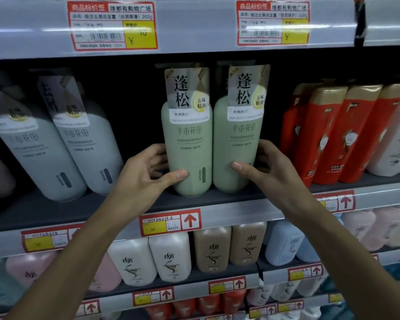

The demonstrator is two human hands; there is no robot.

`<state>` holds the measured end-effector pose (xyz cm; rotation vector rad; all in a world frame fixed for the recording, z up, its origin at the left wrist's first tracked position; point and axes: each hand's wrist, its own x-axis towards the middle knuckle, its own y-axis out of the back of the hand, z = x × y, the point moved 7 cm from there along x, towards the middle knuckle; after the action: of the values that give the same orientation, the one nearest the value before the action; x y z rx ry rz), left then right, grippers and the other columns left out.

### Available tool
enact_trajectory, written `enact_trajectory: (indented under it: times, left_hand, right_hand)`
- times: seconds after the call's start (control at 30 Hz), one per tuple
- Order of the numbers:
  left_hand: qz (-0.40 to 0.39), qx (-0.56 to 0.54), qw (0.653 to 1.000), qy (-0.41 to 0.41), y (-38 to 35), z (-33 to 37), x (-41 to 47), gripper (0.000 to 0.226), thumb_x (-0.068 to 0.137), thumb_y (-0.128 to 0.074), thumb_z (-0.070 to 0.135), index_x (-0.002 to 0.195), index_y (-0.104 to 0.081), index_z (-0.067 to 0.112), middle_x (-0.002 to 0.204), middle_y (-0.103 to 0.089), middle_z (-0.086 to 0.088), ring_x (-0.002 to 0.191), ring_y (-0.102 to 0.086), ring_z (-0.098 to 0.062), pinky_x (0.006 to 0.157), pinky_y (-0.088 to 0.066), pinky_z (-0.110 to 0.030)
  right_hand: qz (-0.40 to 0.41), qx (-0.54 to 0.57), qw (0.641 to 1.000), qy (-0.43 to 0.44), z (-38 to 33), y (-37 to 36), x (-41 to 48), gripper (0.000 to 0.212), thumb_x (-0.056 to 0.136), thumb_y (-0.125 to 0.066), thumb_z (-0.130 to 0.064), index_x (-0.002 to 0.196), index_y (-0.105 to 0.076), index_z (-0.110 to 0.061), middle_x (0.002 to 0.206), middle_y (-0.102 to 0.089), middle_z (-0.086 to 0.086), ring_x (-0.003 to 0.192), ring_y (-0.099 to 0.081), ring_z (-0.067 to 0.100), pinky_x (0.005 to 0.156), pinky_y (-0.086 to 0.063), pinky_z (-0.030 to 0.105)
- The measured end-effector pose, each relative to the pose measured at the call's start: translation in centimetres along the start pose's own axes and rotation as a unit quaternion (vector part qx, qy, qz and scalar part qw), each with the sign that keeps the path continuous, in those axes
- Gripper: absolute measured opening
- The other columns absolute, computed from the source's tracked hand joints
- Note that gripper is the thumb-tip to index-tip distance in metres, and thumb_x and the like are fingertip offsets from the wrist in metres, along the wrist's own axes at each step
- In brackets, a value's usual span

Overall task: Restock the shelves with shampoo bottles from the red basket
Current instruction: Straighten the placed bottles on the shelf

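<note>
Shampoo first: the left green bottle [189, 144] and the right green bottle [237, 144] stand upright and close together on the dark shelf [102, 211], caught between the person's two hands. The left hand [146, 176] grips the left green bottle low down, with the thumb across its front and the fingers curled round its outer side. The right hand [263, 167] holds the right green bottle the same way, mirrored. Both bases look to be on the shelf, close to its front edge and just above the price tag [170, 222] below the hands.

Outside the left hand there is a dark gap, then the grey bottles [56, 153]. Outside the right hand the red bottles [328, 139] begin almost at once.

From where I stand this looks like the placing step, with the pair set down and being squared up. The labels already face outward.

The next move, I'd guess, calls for a gentle push back or a small nudge to line them up, then letting go with both hands at once so neither bottle tips. After that comes a reach for more stock. The red basket is out of sight, so I can't say how much is left.
</note>
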<state>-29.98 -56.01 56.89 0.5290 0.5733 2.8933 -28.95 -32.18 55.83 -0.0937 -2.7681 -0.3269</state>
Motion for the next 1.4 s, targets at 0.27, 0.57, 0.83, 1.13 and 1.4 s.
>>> enact_trajectory:
  times: [0.27, 0.57, 0.83, 1.13, 1.4]
  left_hand:
    - [-0.008, 0.005, 1.0, -0.01, 0.2, -0.2, -0.2, 0.058, 0.072, -0.075, 0.037, 0.127, -0.06, 0.031, 0.122, -0.07, 0.017, 0.114, -0.065, -0.002, 0.102, -0.05, -0.029]
    - [0.125, -0.084, 0.988, 0.034, 2.5, -0.2, 0.8, 0.037, 0.095, -0.05, 0.047, 0.122, -0.065, 0.026, 0.119, -0.071, 0.011, 0.11, -0.066, -0.002, 0.096, -0.052, -0.032]
    - [0.101, -0.073, 0.992, 0.013, 0.9, -0.5, 3.3, 0.027, 0.098, -0.059, 0.01, 0.119, -0.063, 0.027, 0.111, -0.069, 0.018, 0.102, -0.063, 0.013, 0.089, -0.05, -0.01]
    - [0.095, -0.051, 0.994, 0.005, 0.3, -0.8, 3.7, 0.036, 0.095, -0.059, -0.002, 0.113, -0.061, 0.029, 0.104, -0.064, 0.021, 0.087, -0.06, 0.023, 0.072, -0.045, 0.001]
    - [0.106, -0.056, 0.993, -0.006, 0.5, -0.7, 3.7, 0.045, 0.094, -0.059, -0.006, 0.101, -0.061, 0.039, 0.101, -0.066, 0.021, 0.089, -0.062, 0.019, 0.075, -0.047, -0.003]
  right_hand:
    - [0.0, 0.005, 1.0, 0.005, 0.0, -0.1, 0.0, 0.064, 0.075, -0.074, -0.038, 0.133, -0.054, -0.019, 0.12, -0.067, -0.017, 0.109, -0.061, -0.008, 0.08, -0.049, 0.007]
    - [0.102, 0.058, 0.993, -0.008, -0.6, 1.8, 0.1, 0.053, 0.093, -0.044, -0.06, 0.133, -0.055, -0.028, 0.129, -0.061, -0.017, 0.122, -0.055, -0.003, 0.107, -0.044, 0.031]
    - [0.09, 0.103, 0.99, -0.041, 1.0, 0.5, 3.5, 0.031, 0.105, -0.047, -0.023, 0.132, -0.061, -0.018, 0.121, -0.071, -0.003, 0.117, -0.064, 0.01, 0.106, -0.049, 0.04]
    - [0.057, 0.146, 0.987, -0.04, 3.2, 0.8, 4.4, 0.03, 0.101, -0.053, -0.013, 0.129, -0.062, -0.014, 0.124, -0.07, 0.004, 0.121, -0.063, 0.022, 0.108, -0.046, 0.051]
    - [0.048, 0.146, 0.988, -0.034, 3.6, 0.8, 4.8, 0.03, 0.1, -0.054, -0.01, 0.129, -0.062, -0.011, 0.125, -0.069, 0.008, 0.123, -0.061, 0.028, 0.108, -0.044, 0.055]
